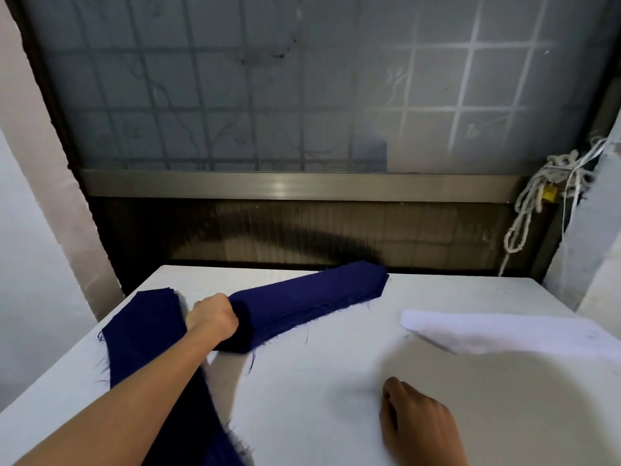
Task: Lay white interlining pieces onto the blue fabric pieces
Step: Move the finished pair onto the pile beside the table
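Observation:
A thick stack of dark blue fabric pieces [312, 299] lies slanted across the far middle of the white table [336, 381]. My left hand [213, 317] grips the stack's near left end, fingers curled round it. A second blue fabric pile [144, 334] runs from the far left toward the near edge, partly under my left forearm. A stack of white interlining pieces [497, 331] lies at the right. My right hand [420, 422] rests on the bare tabletop near the front, fingers loosely bent, holding nothing.
A frosted window with a metal sill [295, 186] stands behind the table. A knotted white rope [537, 203] hangs at the back right corner. Walls close in on the left and right sides.

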Action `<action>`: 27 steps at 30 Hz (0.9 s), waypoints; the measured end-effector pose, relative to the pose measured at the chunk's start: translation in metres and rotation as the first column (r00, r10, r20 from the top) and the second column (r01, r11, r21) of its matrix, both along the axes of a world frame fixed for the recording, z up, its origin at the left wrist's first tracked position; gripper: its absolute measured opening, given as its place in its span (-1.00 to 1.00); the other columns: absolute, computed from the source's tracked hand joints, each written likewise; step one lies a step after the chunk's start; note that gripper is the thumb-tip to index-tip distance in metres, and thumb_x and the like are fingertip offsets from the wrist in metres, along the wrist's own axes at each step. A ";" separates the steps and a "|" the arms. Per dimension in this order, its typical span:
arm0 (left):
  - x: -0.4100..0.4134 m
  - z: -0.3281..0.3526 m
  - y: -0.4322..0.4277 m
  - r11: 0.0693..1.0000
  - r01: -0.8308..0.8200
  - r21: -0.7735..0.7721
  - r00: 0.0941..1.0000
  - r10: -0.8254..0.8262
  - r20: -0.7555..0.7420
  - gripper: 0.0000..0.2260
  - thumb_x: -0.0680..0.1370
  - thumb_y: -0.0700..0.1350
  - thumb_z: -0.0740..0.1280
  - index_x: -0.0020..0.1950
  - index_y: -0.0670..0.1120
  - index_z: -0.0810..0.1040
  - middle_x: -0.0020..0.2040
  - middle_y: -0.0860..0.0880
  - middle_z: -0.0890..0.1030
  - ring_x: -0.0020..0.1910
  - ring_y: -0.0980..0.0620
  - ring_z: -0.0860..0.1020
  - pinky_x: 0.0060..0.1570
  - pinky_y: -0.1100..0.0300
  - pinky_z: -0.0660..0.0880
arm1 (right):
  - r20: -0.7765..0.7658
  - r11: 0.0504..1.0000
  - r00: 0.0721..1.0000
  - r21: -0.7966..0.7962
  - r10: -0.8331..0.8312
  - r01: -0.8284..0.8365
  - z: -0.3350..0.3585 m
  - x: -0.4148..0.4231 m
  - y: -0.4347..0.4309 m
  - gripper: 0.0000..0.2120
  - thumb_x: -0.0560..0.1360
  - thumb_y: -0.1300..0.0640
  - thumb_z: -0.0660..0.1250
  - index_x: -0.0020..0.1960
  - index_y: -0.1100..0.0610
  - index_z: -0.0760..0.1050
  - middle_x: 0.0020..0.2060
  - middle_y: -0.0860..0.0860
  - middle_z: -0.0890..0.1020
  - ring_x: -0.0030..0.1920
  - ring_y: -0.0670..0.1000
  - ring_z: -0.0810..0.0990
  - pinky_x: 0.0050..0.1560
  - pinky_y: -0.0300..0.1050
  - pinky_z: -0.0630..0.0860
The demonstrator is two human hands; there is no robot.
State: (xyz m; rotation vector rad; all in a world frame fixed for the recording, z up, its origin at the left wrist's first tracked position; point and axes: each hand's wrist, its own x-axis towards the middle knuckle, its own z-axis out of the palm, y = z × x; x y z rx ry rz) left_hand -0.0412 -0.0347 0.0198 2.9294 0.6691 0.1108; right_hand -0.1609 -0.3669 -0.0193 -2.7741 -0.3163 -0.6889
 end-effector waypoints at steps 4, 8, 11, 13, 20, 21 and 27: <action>-0.003 0.006 -0.009 0.992 0.066 0.107 0.995 -0.057 -0.084 -0.81 0.60 -0.08 0.22 0.15 -0.06 0.55 0.15 -0.07 0.59 0.20 -0.10 0.48 0.11 0.08 0.46 | -0.017 1.000 1.000 0.005 -0.001 0.002 -0.001 0.001 -0.002 -0.64 -0.03 0.21 0.63 -0.43 0.09 0.45 -0.59 -0.04 0.43 -0.67 0.02 0.39 -0.59 -0.26 0.06; -0.009 -0.008 -0.025 0.948 0.257 0.186 0.966 -0.244 -0.087 -0.82 0.54 -0.06 0.26 0.09 0.02 0.61 0.28 -0.05 0.40 0.31 -0.10 0.30 0.32 0.04 0.28 | -0.020 1.000 1.000 -0.003 -0.006 0.006 -0.002 0.002 -0.002 -0.64 0.00 0.19 0.61 -0.43 0.08 0.42 -0.60 -0.04 0.41 -0.67 -0.01 0.37 -0.61 -0.27 0.07; -0.012 -0.017 -0.028 0.941 0.338 -0.031 0.941 -0.338 0.003 -0.83 0.51 -0.09 0.33 -0.22 0.17 0.58 0.35 0.02 0.35 0.43 -0.04 0.24 0.44 0.02 0.16 | 0.003 1.000 1.000 0.006 -0.004 0.004 -0.004 0.001 -0.002 -0.65 0.04 0.21 0.60 -0.42 0.08 0.42 -0.59 -0.05 0.41 -0.67 0.00 0.37 -0.61 -0.26 0.09; -0.016 -0.020 -0.024 0.931 0.327 -0.164 0.941 -0.306 0.144 -0.78 0.51 -0.07 0.37 -0.29 0.20 0.55 0.30 0.08 0.43 0.39 0.01 0.36 0.43 0.02 0.20 | 0.005 1.000 1.000 0.006 -0.007 0.007 -0.004 0.001 -0.003 -0.66 0.05 0.22 0.59 -0.43 0.09 0.42 -0.58 -0.05 0.41 -0.66 0.01 0.37 -0.64 -0.24 0.12; -0.028 -0.030 -0.016 0.947 0.096 -0.305 0.830 0.093 0.550 -0.53 0.35 0.02 0.60 0.13 0.05 0.44 -0.07 0.03 0.60 0.03 -0.09 0.58 0.28 -0.10 0.32 | 0.011 0.999 0.999 0.003 -0.045 0.045 0.001 0.004 0.002 -0.62 -0.09 0.21 0.60 -0.51 0.11 0.39 -0.64 -0.05 0.38 -0.68 -0.01 0.35 -0.64 -0.29 0.06; -0.030 -0.033 -0.017 0.923 0.102 -0.371 0.805 0.143 0.576 -0.47 0.36 -0.02 0.60 0.21 0.01 0.43 -0.07 0.03 0.57 0.01 -0.10 0.58 0.26 -0.10 0.37 | 0.027 0.999 0.998 -0.002 -0.049 0.049 0.001 0.005 0.003 -0.61 -0.11 0.22 0.60 -0.52 0.11 0.39 -0.65 -0.04 0.37 -0.68 -0.01 0.34 -0.60 -0.30 0.03; -0.026 -0.033 -0.014 0.572 0.344 -0.745 0.800 0.236 0.551 -0.66 0.39 -0.15 0.59 0.10 -0.01 0.60 0.03 0.09 0.64 0.08 0.04 0.60 0.08 0.17 0.48 | 0.063 0.998 0.996 0.017 -0.063 0.062 0.000 0.008 0.005 -0.60 -0.13 0.21 0.62 -0.52 0.12 0.39 -0.65 -0.05 0.37 -0.70 0.00 0.25 -0.65 -0.30 0.02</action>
